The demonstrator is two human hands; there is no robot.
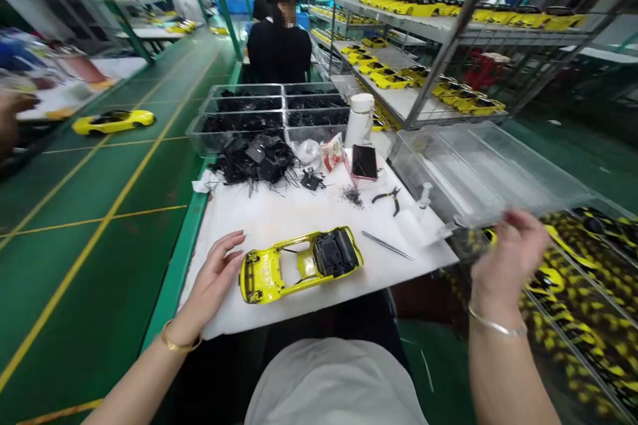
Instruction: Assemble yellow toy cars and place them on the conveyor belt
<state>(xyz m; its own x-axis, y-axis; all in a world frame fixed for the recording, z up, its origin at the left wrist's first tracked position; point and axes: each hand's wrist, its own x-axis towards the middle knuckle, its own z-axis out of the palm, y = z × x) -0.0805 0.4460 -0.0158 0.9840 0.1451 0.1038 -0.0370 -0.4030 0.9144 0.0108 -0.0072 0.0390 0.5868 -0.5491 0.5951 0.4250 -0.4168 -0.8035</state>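
A yellow toy car body shell lies upside down on the white tabletop, its hollow underside up, with a black part fitted at its right end. At the shell's left end is my left hand, fingers stretched out and apart, resting close beside it; whether they touch cannot be told. My right hand is off to the right of the table, by the near edge of a clear plastic tray. Motion smears its fingers, so any hold is unclear. Tweezers lie right of the shell.
Cutters, a phone, a white bottle and a heap of black parts occupy the table. Behind stands a divided clear bin. A green conveyor carries another yellow car. A person sits ahead.
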